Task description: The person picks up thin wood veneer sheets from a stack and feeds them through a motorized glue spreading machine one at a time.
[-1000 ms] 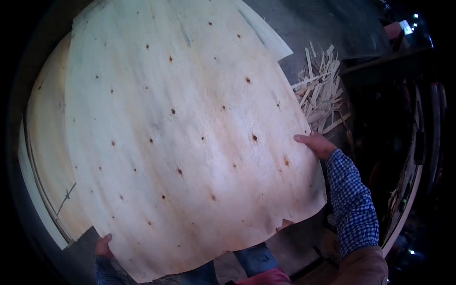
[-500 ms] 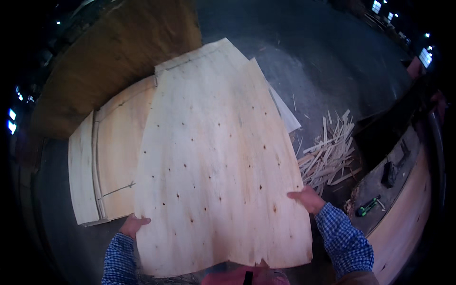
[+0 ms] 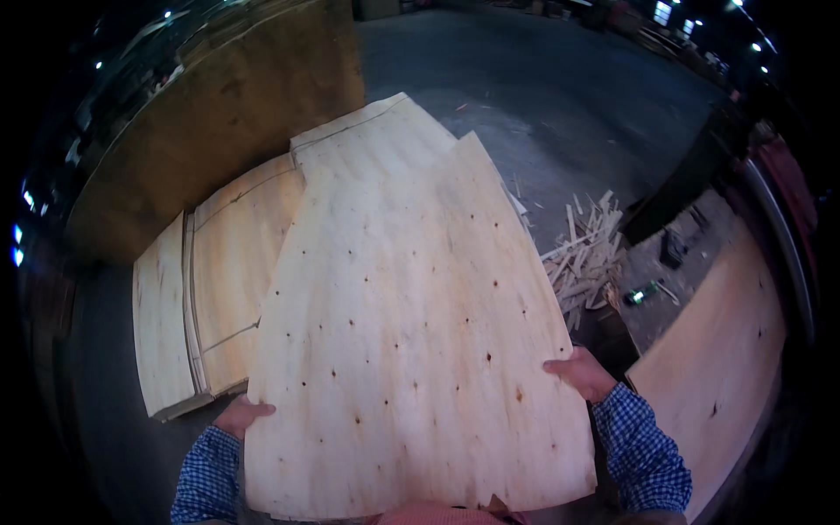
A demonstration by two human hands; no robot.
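A large pale wood veneer sheet (image 3: 411, 350), dotted with small dark knots, spans the middle of the view and reaches close to my body. My left hand (image 3: 241, 415) grips its left edge with the thumb on top. On the opposite edge, a little higher, my right hand (image 3: 584, 374) clasps the sheet the same way; the fingers of both hands are hidden beneath it. The sheet's far end overlaps stacked pale veneer (image 3: 372, 127). A lower stack of veneer (image 3: 241, 254) with drawn dark lines lies to the left, partly covered by the held sheet.
A tall brown board (image 3: 227, 122) stands behind the stacks. Thin wood strips (image 3: 584, 258) lie heaped on the dark floor (image 3: 542, 79) at right. Near them a green-and-black utility knife (image 3: 643, 292) rests on a grey surface, beside another veneer sheet (image 3: 722, 350).
The view has shifted, showing more floor at the back. The held sheet has come slightly closer to my body, both hands keeping their hold. More of the right-hand veneer sheet shows.
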